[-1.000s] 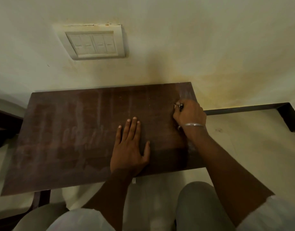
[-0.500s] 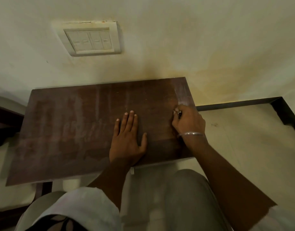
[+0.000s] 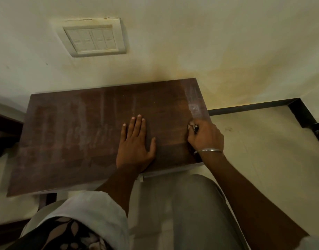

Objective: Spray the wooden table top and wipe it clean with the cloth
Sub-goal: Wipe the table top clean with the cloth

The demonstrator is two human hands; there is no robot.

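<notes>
The wooden counter [image 3: 74, 132] stands against the wall [image 3: 209, 42]. Its dark top shows pale smears [image 3: 86, 136] on the left half and a pale strip w/ a small whitish patch [image 3: 194, 107] along the right edge. The left hand [image 3: 135, 143] lies flat on the top near the front edge, approx. in the middle. Its fingers [image 3: 137, 123] are straight and close together, thumb spread, and they hold nothing. Vs. 1 sec ago this hand has kept the same place and the same pose. The right hand [image 3: 205, 136] is at the right edge of the counter, its fingers curled tight round a small dark object [image 3: 195, 128] whose tip touches the wood. What the object is I cannot tell, as it is small and mostly covered. A thin metal bangle [image 3: 208, 150] sits on that wrist. Compared w/ the earlier frames, the right hand has slid along the right edge toward the person, from the far part to past the middle, and more of the pale strip shows beyond it. On the wall above is a switch plate [image 3: 94, 37]. At the right a dark skirting [image 3: 245, 107] borders the pale floor [image 3: 263, 150]. The person's knee [image 3: 187, 204], in grey fabric, is just below the front edge.
</notes>
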